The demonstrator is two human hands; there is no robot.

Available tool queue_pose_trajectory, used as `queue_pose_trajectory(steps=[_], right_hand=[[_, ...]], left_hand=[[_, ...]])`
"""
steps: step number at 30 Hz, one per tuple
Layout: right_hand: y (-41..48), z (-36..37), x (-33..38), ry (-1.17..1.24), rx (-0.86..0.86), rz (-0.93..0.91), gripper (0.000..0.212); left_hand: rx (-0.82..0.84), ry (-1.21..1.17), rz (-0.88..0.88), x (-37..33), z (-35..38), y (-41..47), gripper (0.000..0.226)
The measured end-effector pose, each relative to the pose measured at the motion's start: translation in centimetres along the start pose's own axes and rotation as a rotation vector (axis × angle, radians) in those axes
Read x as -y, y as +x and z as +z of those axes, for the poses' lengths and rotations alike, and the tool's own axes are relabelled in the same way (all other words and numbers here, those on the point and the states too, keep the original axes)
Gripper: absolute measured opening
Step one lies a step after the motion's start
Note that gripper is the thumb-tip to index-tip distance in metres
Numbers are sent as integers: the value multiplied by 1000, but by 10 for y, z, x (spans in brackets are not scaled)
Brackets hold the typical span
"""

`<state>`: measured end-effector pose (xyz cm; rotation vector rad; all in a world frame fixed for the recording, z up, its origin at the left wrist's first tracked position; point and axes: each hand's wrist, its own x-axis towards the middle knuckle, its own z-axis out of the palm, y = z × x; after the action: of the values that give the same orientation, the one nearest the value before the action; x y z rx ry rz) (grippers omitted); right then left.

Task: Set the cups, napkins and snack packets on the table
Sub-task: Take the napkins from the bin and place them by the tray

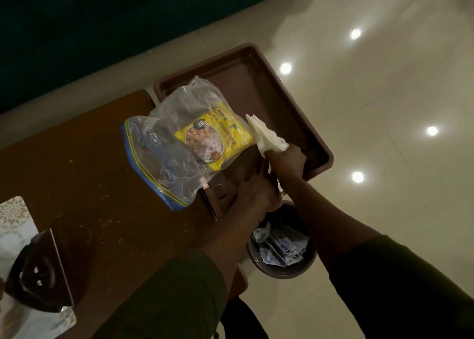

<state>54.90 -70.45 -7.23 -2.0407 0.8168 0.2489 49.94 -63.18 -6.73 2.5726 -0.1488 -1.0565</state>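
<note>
Head view: our right hand [287, 159] was closed around a bunch of white napkins [266, 137], held above the brown tray [295, 102]. Our left hand [252, 192] sat at the tray's near edge; we couldn't tell its grip. The clear zip bag [164, 154] lay across the tray's left rim, half on the wooden table [77, 159], with a yellow snack packet [218, 138] inside. The bin [279, 249] on the floor, nearer us than the tray, held crumpled paper and wrappers.
</note>
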Motion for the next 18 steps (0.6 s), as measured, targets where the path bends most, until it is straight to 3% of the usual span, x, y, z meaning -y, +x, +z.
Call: queue_pose_trajectory(steps=[3,6,8,11,13,15,18], right_hand=[[2,-9,1,-56,14,-153,32],[-1,-22,0,-27,50,-165,30],[-8,-33,0,40,22,-144,33],[-22,-48,8,129,-72,-203,35],[-34,-53,22,155,-107,-255,41],[-50,-49,40,213,-100,-308,42],[-81,-31,68,331,52,-356,32]], left_hand=[[-27,48,161,6,6,4,63],[-30,-91,104,9,7,9,60],[-100,-327,134,8,3,4,45],[-468,-783,104,12,-6,-17,22],[-570,-1105,25,15,-21,-34,17],[-581,-1353,-49,22,-42,-43,24],[-416,-1676,-94,41,-80,-56,49]])
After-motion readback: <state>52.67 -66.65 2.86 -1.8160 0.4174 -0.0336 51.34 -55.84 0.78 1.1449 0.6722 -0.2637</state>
